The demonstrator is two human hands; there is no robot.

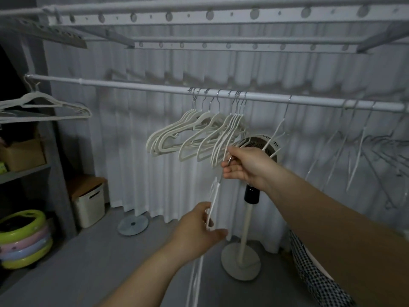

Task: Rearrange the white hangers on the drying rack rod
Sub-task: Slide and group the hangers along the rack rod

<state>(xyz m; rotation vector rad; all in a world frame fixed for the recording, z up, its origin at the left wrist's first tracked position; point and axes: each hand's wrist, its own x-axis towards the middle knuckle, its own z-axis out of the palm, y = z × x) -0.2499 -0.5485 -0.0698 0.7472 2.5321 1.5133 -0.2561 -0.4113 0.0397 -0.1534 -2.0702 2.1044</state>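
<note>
From my remote seat I see the held hanger (215, 191) off the rod (141, 86), hanging edge-on and blurred between my two hands, below the bunch of white hangers (194, 134); I cannot tell whether it is one hanger or several pressed flat together. My right hand (245, 165) pinches its metal hook between thumb and fingertips, just beneath the right end of the bunch. My left hand (197, 229) is lower and nearer to me, its thumb and fingers curled round the white lower part, which runs on downward past that hand as a pale streak.

The bunch hangs by its hooks from the middle of the rod, packed close and angled to the left. To its right one thin hanger (280, 127) hangs alone, and further right a spread of thin pale hangers (352, 138) hangs from the same rod. At the rod's far left end more white hangers (44, 103) hang.

Behind my right hand stands a fan (263, 142) on a pole with a round base (241, 264) on the grey floor. A white curtain (137, 151) covers the wall behind. Overhead run the perforated rack bars (199, 17). At left a shelf carries a cardboard box (22, 154), with a white bin (88, 204) and a stack of coloured rings (24, 238) near it. A checked cloth (309, 269) lies under my right forearm
</note>
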